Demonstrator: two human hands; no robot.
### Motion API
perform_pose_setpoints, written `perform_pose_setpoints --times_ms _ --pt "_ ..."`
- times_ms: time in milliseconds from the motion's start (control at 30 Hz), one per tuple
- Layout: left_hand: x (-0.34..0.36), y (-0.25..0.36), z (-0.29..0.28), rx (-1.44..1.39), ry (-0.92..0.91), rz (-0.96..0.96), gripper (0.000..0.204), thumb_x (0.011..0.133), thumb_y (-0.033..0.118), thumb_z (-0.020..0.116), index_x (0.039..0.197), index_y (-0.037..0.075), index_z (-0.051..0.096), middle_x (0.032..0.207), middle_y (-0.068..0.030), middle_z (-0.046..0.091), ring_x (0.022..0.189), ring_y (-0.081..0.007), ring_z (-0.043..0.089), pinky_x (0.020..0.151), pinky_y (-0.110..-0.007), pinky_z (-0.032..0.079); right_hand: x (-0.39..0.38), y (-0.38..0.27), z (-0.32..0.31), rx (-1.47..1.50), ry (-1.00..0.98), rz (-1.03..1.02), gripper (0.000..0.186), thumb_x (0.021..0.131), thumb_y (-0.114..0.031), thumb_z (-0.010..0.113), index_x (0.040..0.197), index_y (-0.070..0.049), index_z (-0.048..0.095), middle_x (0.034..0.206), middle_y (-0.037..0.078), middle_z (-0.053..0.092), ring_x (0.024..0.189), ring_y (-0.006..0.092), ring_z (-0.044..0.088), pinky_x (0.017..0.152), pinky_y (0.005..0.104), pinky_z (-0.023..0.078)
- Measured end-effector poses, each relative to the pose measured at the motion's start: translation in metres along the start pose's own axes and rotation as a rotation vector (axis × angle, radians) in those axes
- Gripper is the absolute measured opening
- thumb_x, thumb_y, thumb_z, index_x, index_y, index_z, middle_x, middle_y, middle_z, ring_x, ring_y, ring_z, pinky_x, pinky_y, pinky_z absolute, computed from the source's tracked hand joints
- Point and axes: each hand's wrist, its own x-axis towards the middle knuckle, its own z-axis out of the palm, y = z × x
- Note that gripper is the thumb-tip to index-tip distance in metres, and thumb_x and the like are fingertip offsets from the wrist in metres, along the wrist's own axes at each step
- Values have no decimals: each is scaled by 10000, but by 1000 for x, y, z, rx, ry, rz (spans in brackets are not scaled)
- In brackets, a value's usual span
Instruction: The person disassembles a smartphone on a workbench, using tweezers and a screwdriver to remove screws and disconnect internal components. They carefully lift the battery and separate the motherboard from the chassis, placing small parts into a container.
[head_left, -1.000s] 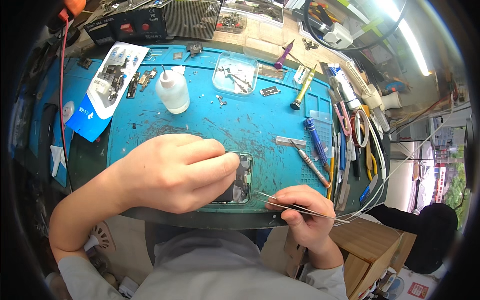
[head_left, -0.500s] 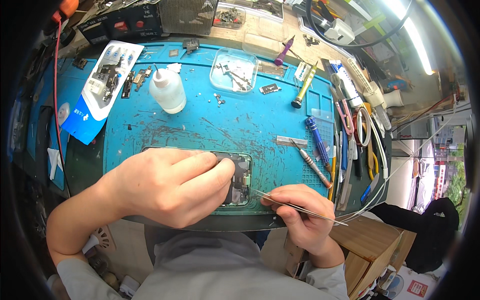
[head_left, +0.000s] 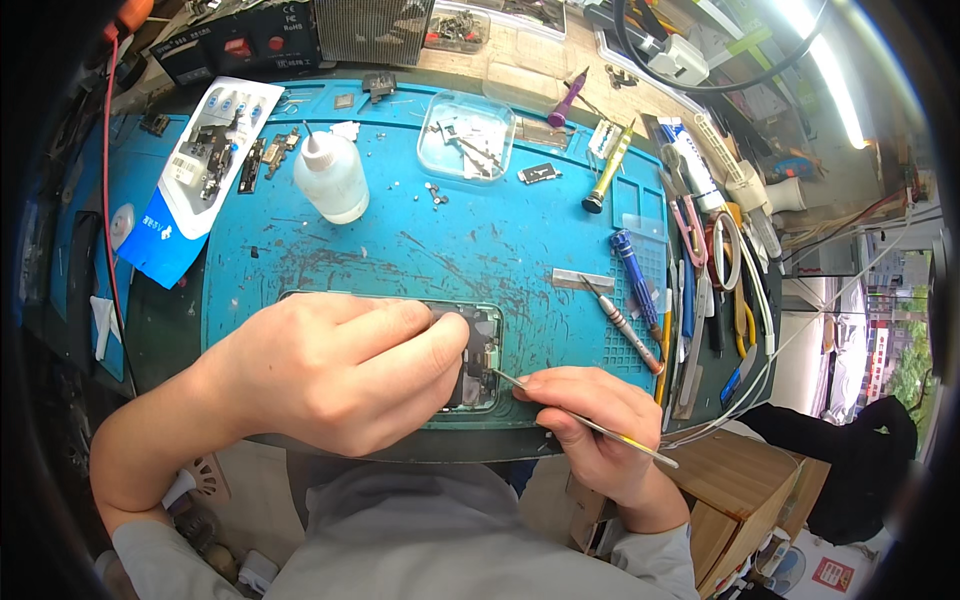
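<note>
While tweezers (head_left: 607,432) are held by the right hand (head_left: 615,408), the phone (head_left: 479,355) is part-hidden beneath the left hand (head_left: 345,365), grip indiscernible.

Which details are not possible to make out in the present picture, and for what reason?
Head view, hidden: the left part of the opened phone, behind the left hand.
Head view, hidden: anything between that hand's fingertips, behind its own fingers.
Head view, too small: whether the tip of the tweezers touches a component.
Head view, cut off: the top of the grille box, by the upper edge.
</note>
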Motion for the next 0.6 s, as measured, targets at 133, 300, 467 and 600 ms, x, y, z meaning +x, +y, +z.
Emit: perform_pose_setpoints --times_ms 133,300,467,600 --pt "-1 1 1 -5 7 -16 143 802 117 774 903 17 775 1114 -103 740 912 -196 754 757 -299 644 0 3 0 15 2 1 200 981 -55 845 1155 39 812 1075 175 839 962 340 832 831 379 667" --pt "-2 2 1 -23 16 -28 182 780 111 757 927 6 783 1113 -111 742 921 -208 771 755 -303 650 -2 6 0 85 12 54 194 1011 -94 831 1153 38 815 1081 172 842 968 333 833 845 376 667" --pt "-2 2 1 -39 22 -26 295 732 111 717 977 -31 796 1115 -141 745 931 -241 797 751 -315 666 -1 6 0 97 4 61 193 1018 -104 827 1150 36 816 1084 174 842 977 333 833 862 381 666" --pt "-2 2 -1 -46 18 -21 304 738 108 713 990 -41 793 1128 -151 736 935 -249 798 750 -315 669 0 6 0 97 -3 61 195 1014 -103 831 1150 36 816 1085 177 841 976 334 833 862 381 665"
